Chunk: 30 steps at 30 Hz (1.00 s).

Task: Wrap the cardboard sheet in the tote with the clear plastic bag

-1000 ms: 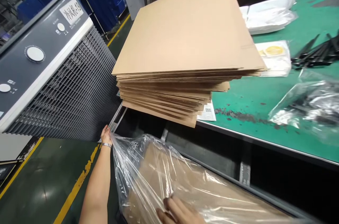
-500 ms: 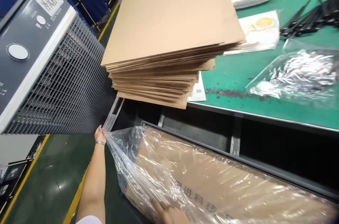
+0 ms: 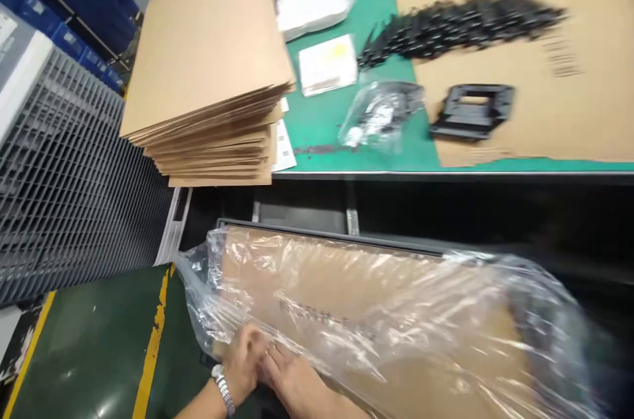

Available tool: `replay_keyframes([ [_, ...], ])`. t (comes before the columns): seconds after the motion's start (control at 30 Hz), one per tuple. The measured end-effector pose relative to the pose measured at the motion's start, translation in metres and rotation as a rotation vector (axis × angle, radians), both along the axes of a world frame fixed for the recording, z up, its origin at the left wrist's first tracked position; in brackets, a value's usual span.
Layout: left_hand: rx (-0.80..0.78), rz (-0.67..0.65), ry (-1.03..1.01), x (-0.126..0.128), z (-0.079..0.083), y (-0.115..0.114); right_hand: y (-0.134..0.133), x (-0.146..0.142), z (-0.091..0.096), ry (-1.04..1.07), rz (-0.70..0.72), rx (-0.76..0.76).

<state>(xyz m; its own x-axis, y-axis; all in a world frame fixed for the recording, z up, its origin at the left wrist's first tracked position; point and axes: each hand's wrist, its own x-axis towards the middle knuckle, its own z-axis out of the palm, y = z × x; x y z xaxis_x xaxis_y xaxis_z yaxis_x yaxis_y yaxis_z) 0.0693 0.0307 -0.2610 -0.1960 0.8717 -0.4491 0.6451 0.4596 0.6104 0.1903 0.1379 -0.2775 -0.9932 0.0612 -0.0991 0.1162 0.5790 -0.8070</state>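
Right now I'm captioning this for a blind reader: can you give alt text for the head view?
Both hands, the left hand wearing a watch and the right hand, meet on a plastic-wrapped cardboard box below a green table. A stack of cardboard sheets overhangs the table's edge.

Head camera looks steeply down, close over bench point(image 3: 376, 141).

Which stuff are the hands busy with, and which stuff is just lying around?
Busy with:
left hand
right hand
clear plastic bag
cardboard box inside it

Lying around:
cardboard sheet stack
black plastic parts
black frame
white packets
grey grille machine
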Motion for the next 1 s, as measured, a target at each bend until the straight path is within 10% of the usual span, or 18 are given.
replay_keyframes([
  [0.2,0.086,-0.109,0.139,-0.018,-0.016,-0.019,0.115,0.084,-0.002,-0.112,-0.217,0.778],
  [0.43,0.12,-0.301,0.338,-0.003,-0.038,-0.015,0.284,0.186,0.03,-0.261,-0.289,0.89],
  [0.6,0.098,-0.331,0.363,0.004,-0.047,-0.011,0.269,0.251,0.048,-0.273,-0.387,0.889],
  [0.8,0.0,-0.46,0.438,-0.02,-0.034,-0.018,0.22,0.327,0.022,-0.041,-0.431,0.637],
  [1.0,-0.037,-0.572,0.458,-0.022,-0.035,-0.019,0.204,0.362,0.025,-0.371,-0.893,0.496],
])
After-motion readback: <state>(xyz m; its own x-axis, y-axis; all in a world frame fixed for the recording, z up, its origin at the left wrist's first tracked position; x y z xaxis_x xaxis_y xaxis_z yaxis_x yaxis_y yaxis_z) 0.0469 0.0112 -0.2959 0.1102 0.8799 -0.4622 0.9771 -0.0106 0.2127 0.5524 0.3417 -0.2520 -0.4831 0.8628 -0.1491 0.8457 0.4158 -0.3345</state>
